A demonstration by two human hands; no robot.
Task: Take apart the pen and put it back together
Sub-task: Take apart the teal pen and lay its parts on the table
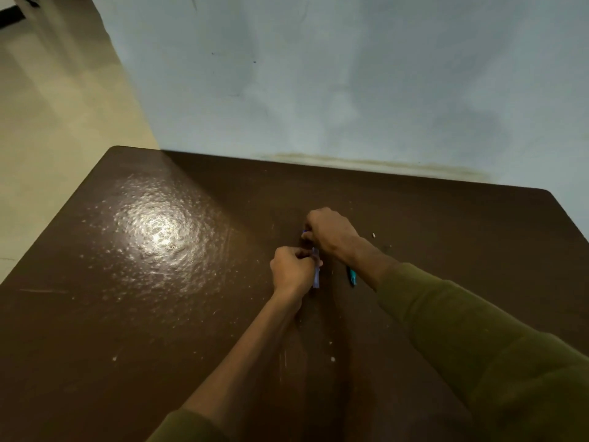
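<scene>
A pale blue pen barrel (316, 275) sticks out below my left hand (293, 270), whose curled fingers grip it just above the brown table (159, 282). My right hand (331, 232) is close beyond it, fingers curled round a small blue pen piece (305, 232) that barely shows at its left edge. The two hands almost touch. A teal pen part (352, 275) lies on the table beside my right wrist. Where the parts meet is hidden by my fingers.
A tiny pale speck (373, 235) lies on the table right of my right hand. A blue-grey wall (350, 90) runs along the table's far edge. The table's left edge drops to a cream floor (57, 106).
</scene>
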